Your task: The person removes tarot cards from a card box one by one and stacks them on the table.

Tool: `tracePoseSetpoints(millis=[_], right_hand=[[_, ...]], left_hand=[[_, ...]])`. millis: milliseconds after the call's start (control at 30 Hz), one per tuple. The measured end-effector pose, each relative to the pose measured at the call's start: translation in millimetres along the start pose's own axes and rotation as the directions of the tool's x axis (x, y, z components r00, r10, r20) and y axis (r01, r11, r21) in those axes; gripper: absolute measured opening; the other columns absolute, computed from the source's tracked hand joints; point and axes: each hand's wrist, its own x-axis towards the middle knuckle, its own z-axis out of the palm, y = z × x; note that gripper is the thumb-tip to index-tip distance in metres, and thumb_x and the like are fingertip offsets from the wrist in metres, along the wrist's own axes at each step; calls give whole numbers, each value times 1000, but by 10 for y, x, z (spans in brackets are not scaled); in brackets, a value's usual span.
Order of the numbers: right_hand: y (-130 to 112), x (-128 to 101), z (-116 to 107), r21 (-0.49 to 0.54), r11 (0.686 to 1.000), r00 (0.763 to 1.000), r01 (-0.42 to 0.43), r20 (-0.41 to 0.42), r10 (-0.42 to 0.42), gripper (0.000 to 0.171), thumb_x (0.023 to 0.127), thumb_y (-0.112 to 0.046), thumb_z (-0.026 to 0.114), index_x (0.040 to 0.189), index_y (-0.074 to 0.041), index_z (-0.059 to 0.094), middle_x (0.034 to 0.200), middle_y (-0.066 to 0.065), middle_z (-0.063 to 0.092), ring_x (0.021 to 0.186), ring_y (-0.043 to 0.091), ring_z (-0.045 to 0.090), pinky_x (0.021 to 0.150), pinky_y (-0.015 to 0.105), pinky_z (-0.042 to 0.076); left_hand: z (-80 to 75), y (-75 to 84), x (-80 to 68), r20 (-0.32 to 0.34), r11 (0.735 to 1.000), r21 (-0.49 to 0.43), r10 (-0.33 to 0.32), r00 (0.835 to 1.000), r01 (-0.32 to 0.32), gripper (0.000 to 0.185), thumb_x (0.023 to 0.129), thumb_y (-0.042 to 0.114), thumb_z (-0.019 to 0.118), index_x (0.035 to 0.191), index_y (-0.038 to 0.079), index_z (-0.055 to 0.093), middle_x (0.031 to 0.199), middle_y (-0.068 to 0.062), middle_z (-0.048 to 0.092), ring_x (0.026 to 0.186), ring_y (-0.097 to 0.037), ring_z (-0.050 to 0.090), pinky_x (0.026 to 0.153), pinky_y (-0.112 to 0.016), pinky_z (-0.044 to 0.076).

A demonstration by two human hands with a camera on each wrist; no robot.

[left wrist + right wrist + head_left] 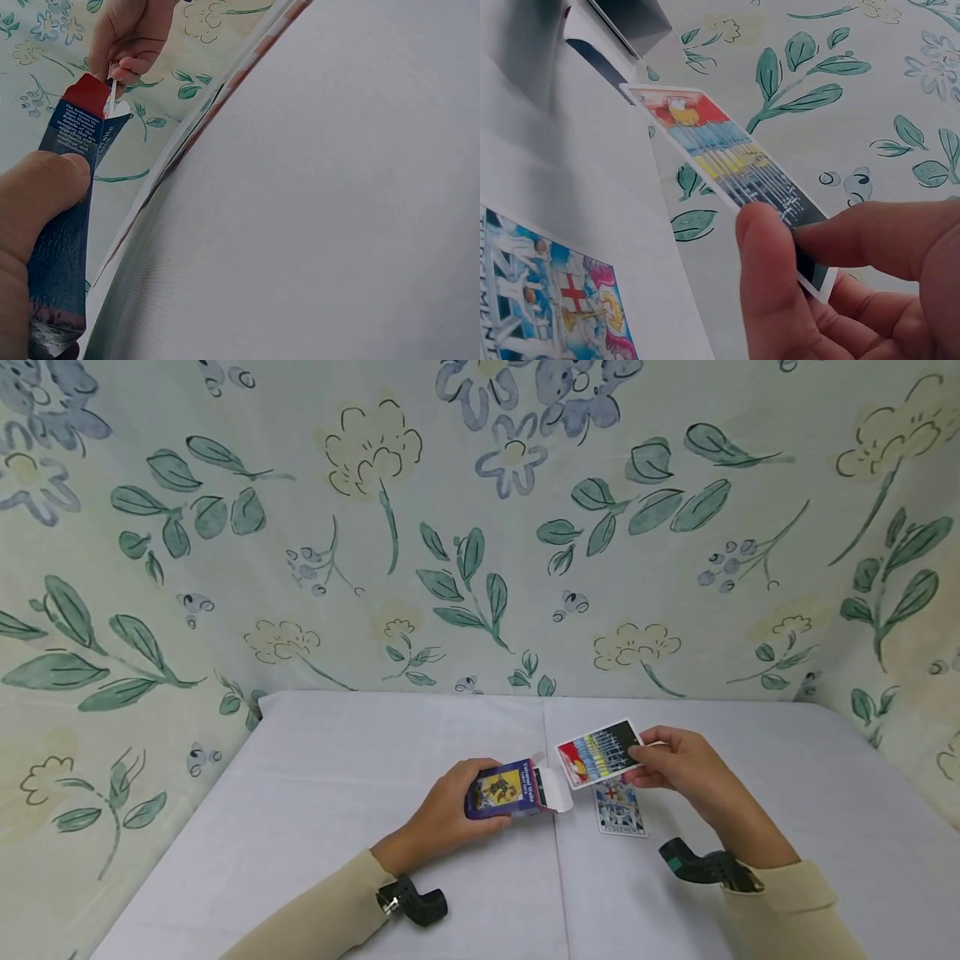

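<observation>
My left hand (450, 806) grips a blue tarot card box (498, 789), its flap end turned to the right. That end is open, with a white flap (557, 791) sticking out; in the left wrist view the thumb lies along the side of the box (64, 195). Between thumb and fingers my right hand (686, 768) pinches a tarot card (600, 753) by its dark end. Its picture shows several swords over red, yellow and blue. Below the held card a second tarot card (621, 810), marked Judgement, lies face up on the table, partly covered from the head view.
A white cloth covers the table (337, 760). Behind it hangs a curtain (465, 568) printed with flowers and leaves. Black camera mounts sit on the left wrist (412, 902) and the right wrist (705, 864).
</observation>
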Motion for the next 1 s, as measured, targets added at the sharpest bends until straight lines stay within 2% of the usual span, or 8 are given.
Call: tracePoseSetpoints(millis=[233, 400, 533, 600, 667, 767, 867, 1000], right_hand=[[17, 9, -23, -31, 998, 999, 50, 20, -49, 40, 93, -7, 61, 125, 10, 44, 105, 23, 65, 80, 28, 68, 72, 28, 55], [22, 4, -39, -56, 996, 997, 71, 19, -70, 37, 93, -8, 59, 124, 10, 47, 105, 21, 66, 85, 29, 66, 73, 27, 55], [51, 27, -51, -117, 992, 998, 53, -24, -56, 39, 93, -14, 61, 123, 9, 50, 105, 21, 67, 89, 31, 64, 75, 30, 55], [165, 117, -76, -117, 992, 998, 39, -47, -45, 41, 92, -19, 64, 122, 7, 52, 105, 20, 68, 90, 31, 64, 75, 32, 55], [421, 311, -115, -126, 992, 996, 34, -83, -44, 48, 91, -34, 67, 122, 0, 54, 105, 16, 68, 89, 29, 64, 75, 31, 55], [753, 559, -159, -125, 991, 990, 40, -126, -55, 58, 84, -51, 69, 120, -7, 57, 105, 10, 68, 86, 26, 64, 68, 22, 52], [756, 566, -157, -129, 991, 988, 40, -140, -59, 61, 83, -53, 69, 121, -7, 57, 109, 12, 66, 87, 28, 63, 70, 25, 52], [518, 387, -126, -110, 994, 988, 6, -153, -23, 55, 85, -47, 71, 118, -5, 60, 110, 13, 65, 88, 27, 62, 76, 33, 54]], left_hand=[[-4, -2, 3, 4, 1000, -2, 1, 1000, -1, 73, 81, 44, 76, 139, 15, 43, 127, 3, 52, 108, -10, 51, 92, -32, 47], [-3, -4, 6, 3, 1000, 4, -2, 1000, 2, 73, 81, 49, 74, 139, 17, 43, 128, 4, 52, 109, -9, 51, 93, -32, 47], [-4, -1, 3, 2, 1000, 8, 1, 1000, -1, 73, 81, 49, 74, 139, 17, 43, 128, 3, 52, 108, -9, 51, 92, -32, 47], [-5, 2, 3, -1, 1000, 3, 0, 1000, 0, 73, 80, 50, 74, 138, 16, 43, 127, 4, 52, 108, -9, 51, 92, -32, 47], [-6, 5, 1, -3, 1000, -5, -3, 1000, 3, 74, 80, 51, 73, 138, 17, 44, 127, 5, 52, 108, -8, 51, 92, -32, 47], [-6, 2, 1, -1, 1000, -14, -3, 1000, 3, 74, 80, 52, 73, 138, 18, 44, 126, 6, 52, 108, -7, 51, 92, -31, 47], [-6, -3, 2, 2, 1000, -10, 3, 1000, -3, 73, 81, 51, 72, 139, 18, 43, 127, 4, 52, 108, -8, 51, 92, -31, 47], [-9, -5, 0, 5, 1000, -10, 6, 1000, -5, 73, 81, 50, 72, 139, 17, 43, 126, 3, 52, 107, -9, 52, 91, -31, 47]])
